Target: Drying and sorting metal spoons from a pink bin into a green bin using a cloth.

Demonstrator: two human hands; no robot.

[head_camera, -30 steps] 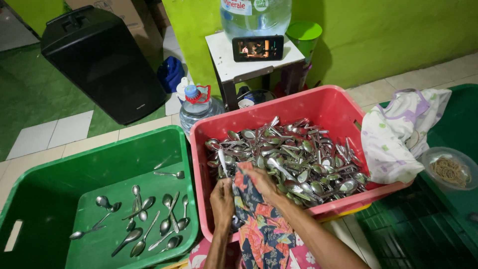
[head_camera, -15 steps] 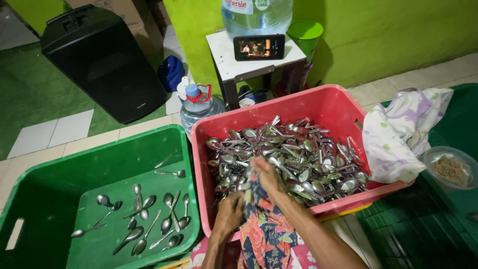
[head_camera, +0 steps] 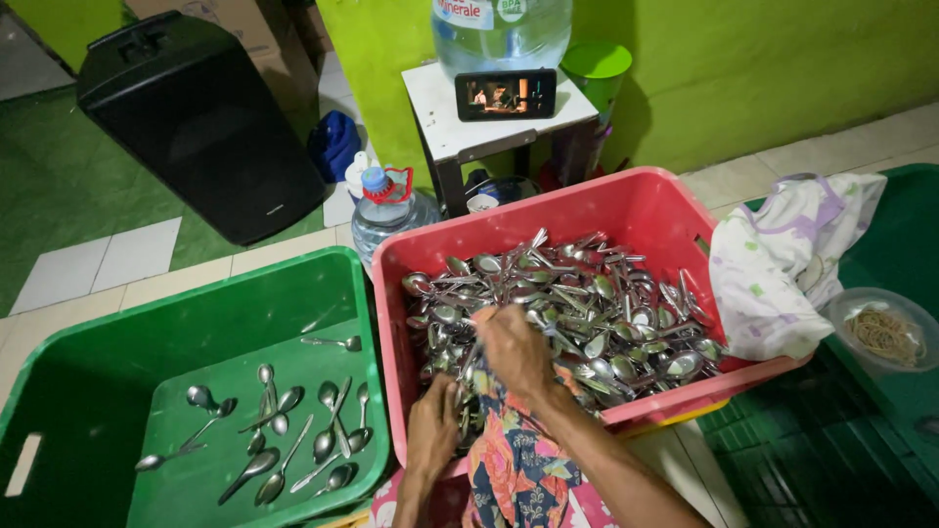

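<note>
A red plastic crate (head_camera: 636,210) holds a heap of metal spoons (head_camera: 587,308). My right hand (head_camera: 515,350) is down in the heap at its near left side, fingers curled around some spoons. My left hand (head_camera: 433,420) rests at the crate's near left corner, holding a bunch of spoons together with a flowered cloth (head_camera: 514,460) that lies between my arms. To the left, a green plastic crate (head_camera: 117,342) has several loose spoons (head_camera: 284,430) scattered on its floor.
A pale patterned cloth (head_camera: 782,259) drapes over the red crate's right rim. A clear bowl of rubber bands (head_camera: 885,328) sits on a dark green crate at right. Behind stand a small white stool with a phone (head_camera: 506,95), a water bottle (head_camera: 386,210) and a black speaker (head_camera: 201,122).
My right hand has reached further forward into the spoon heap. My left hand has slid down toward the crate's near left corner.
</note>
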